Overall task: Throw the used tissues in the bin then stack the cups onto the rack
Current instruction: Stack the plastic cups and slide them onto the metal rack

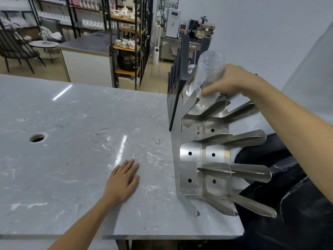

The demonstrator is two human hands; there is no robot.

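Note:
A stack of clear plastic cups (207, 73) lies tilted in the top slot of the steel cup rack (198, 154), which stands at the right edge of the marble counter. My right hand (232, 80) is closed around the lower part of the stack. My left hand (124, 179) rests flat on the counter (81, 159), fingers spread, holding nothing. No tissues are in sight.
A round hole (37, 138) is cut into the counter at the left. A dark slotted holder (177, 76) stands behind the rack. Black bags (288, 204) lie below the counter's right edge. Shelves with teaware (126, 38) stand across the room.

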